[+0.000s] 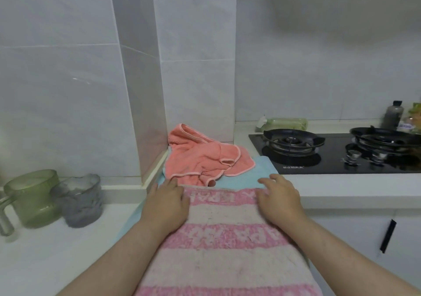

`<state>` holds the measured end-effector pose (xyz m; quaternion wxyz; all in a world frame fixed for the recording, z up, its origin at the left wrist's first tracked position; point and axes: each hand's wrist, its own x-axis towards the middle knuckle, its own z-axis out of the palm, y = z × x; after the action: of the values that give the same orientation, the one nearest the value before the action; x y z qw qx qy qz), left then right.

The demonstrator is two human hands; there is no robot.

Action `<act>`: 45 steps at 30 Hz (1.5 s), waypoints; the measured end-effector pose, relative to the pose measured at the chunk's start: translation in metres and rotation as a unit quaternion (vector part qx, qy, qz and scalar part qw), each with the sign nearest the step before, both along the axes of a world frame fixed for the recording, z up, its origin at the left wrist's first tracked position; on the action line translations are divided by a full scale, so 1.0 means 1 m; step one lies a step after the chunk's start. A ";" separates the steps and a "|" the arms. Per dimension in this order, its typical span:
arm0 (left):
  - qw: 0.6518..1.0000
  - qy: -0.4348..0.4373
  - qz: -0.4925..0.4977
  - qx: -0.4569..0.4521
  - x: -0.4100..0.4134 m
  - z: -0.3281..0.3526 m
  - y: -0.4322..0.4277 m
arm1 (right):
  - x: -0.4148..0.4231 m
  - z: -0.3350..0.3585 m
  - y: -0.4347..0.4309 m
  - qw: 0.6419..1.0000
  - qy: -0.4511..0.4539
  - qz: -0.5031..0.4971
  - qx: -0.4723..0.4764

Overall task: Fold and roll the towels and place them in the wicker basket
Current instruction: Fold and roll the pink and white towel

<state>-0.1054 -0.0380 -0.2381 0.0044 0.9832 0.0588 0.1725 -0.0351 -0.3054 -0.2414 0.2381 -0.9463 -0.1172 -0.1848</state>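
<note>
My left hand and right hand lie flat, gripping nothing, on the far corners of the pink-and-white striped terry towel, spread over a pale blue towel. Nothing looks rolled yet; the crumpled coral towel waits; no wicker basket shows.

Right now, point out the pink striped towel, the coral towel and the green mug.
pink striped towel (pixel 224 263): head view, on a pale stripe near its middle.
coral towel (pixel 193 161): head view, on its crumpled middle.
green mug (pixel 34 200): head view, on its side wall.
</note>
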 end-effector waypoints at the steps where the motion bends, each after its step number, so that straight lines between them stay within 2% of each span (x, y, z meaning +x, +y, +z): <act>1: 0.999 0.035 -0.010 -0.004 -0.006 0.002 -0.005 | -0.011 0.003 0.001 0.998 0.007 0.044 -0.045; 3: 0.987 0.143 -0.027 -0.061 -0.023 0.004 -0.014 | -0.035 0.007 0.001 0.983 0.069 0.127 -0.110; 5: 0.973 0.215 -0.023 -0.082 -0.044 0.003 -0.019 | -0.057 0.005 -0.003 0.965 0.142 0.164 -0.148; 8: 0.974 0.217 -0.021 -0.055 -0.061 -0.004 -0.019 | -0.076 0.003 -0.012 0.955 0.199 0.162 -0.147; 10: 0.978 0.192 -0.019 -0.077 -0.069 -0.002 -0.020 | -0.087 0.006 -0.017 0.968 0.190 0.153 -0.059; 13: 0.987 0.118 -0.013 -0.111 -0.102 0.003 -0.020 | -0.115 0.007 -0.029 0.982 0.161 0.076 0.061; 16: 0.986 -0.001 0.028 -0.162 -0.162 -0.010 -0.014 | -0.159 0.001 -0.050 0.972 0.183 0.024 0.148; 17: 0.982 -0.038 0.052 -0.176 -0.179 -0.017 -0.011 | -0.174 -0.001 -0.055 0.947 0.222 0.022 0.230; 18: 0.977 -0.069 0.067 -0.189 -0.192 -0.025 -0.008 | -0.184 -0.002 -0.060 0.906 0.274 0.025 0.322; 19: 0.973 -0.097 0.078 -0.195 -0.201 -0.031 -0.005 | -0.192 -0.004 -0.065 0.864 0.319 0.026 0.389; 20: 0.966 -0.121 0.087 -0.211 -0.206 -0.033 -0.003 | -0.196 -0.007 -0.069 0.837 0.345 0.028 0.424; 22: 0.939 -0.146 0.119 -0.289 -0.214 -0.028 -0.004 | -0.204 -0.009 -0.075 0.811 0.358 0.024 0.463; 24: 0.906 -0.154 0.149 -0.366 -0.219 -0.023 -0.005 | -0.210 -0.008 -0.077 0.812 0.343 0.013 0.473; 30: 0.826 -0.165 0.168 -0.513 -0.227 -0.040 -0.009 | -0.224 -0.007 -0.078 0.806 0.322 0.012 0.497; 36: 0.763 -0.156 0.149 -0.609 -0.231 -0.040 -0.018 | -0.224 -0.005 -0.074 0.787 0.352 -0.005 0.506; 40: 0.729 -0.150 0.157 -0.649 -0.229 -0.037 -0.016 | -0.221 -0.010 -0.075 0.762 0.358 -0.005 0.540; 43: 0.662 -0.136 0.154 -0.721 -0.232 -0.033 -0.014 | -0.221 -0.014 -0.079 0.751 0.361 -0.005 0.553; 45: 0.620 -0.134 0.131 -0.762 -0.237 -0.030 -0.015 | -0.222 -0.014 -0.082 0.761 0.343 -0.004 0.550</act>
<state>-0.3420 -0.0526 -0.2682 0.7372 0.5753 0.2963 0.1946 -0.2575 -0.3871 -0.2557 0.7411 -0.6536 0.0977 0.1187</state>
